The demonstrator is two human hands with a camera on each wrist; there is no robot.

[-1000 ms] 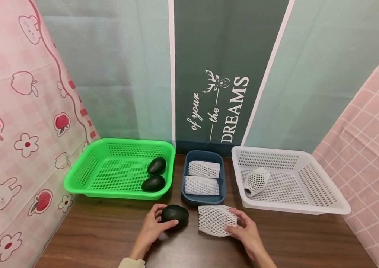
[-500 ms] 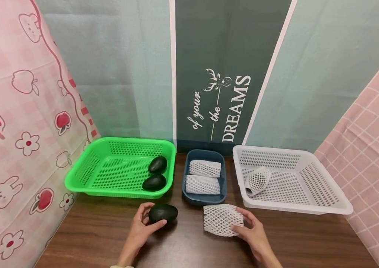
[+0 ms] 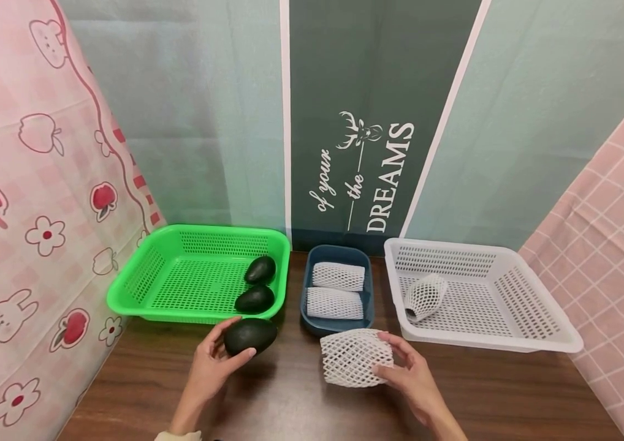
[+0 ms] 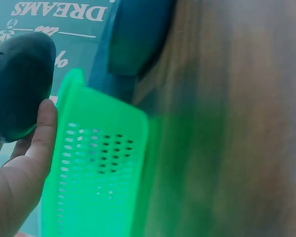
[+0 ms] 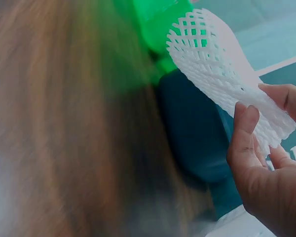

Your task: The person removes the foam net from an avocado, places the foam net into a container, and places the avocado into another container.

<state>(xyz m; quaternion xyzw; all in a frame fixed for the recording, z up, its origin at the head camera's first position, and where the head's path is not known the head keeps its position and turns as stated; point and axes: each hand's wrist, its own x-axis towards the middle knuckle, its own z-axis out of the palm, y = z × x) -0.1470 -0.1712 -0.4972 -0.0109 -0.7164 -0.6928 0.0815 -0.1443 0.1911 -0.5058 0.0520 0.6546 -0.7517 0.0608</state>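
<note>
My left hand [image 3: 211, 360] grips a dark green avocado [image 3: 250, 336] just in front of the green basket; the left wrist view shows thumb and fingers around the avocado [image 4: 20, 86]. To the right, my right hand [image 3: 412, 375] pinches a white foam net sleeve [image 3: 355, 358] by its right end. In the right wrist view the sleeve [image 5: 207, 59] spreads wide at its far end, and nothing shows inside it. Two more avocados [image 3: 254, 299] lie in the right part of the green basket [image 3: 124, 300]. Folded net sleeves [image 3: 335, 304] lie in the blue bin [image 3: 319, 326].
A white basket [image 3: 488, 343] stands at the right, with a net-wrapped item [image 3: 425, 296] in its left part. All the containers stand on a brown wooden table [image 3: 301, 416], against a green cloth backdrop [image 3: 207, 122]. Pink patterned cloths [image 3: 8, 245] hang at the sides.
My left hand has moved left and up with the avocado, away from the sleeve. The right hand shifted slightly right, then back left and up, still pinching the sleeve.
</note>
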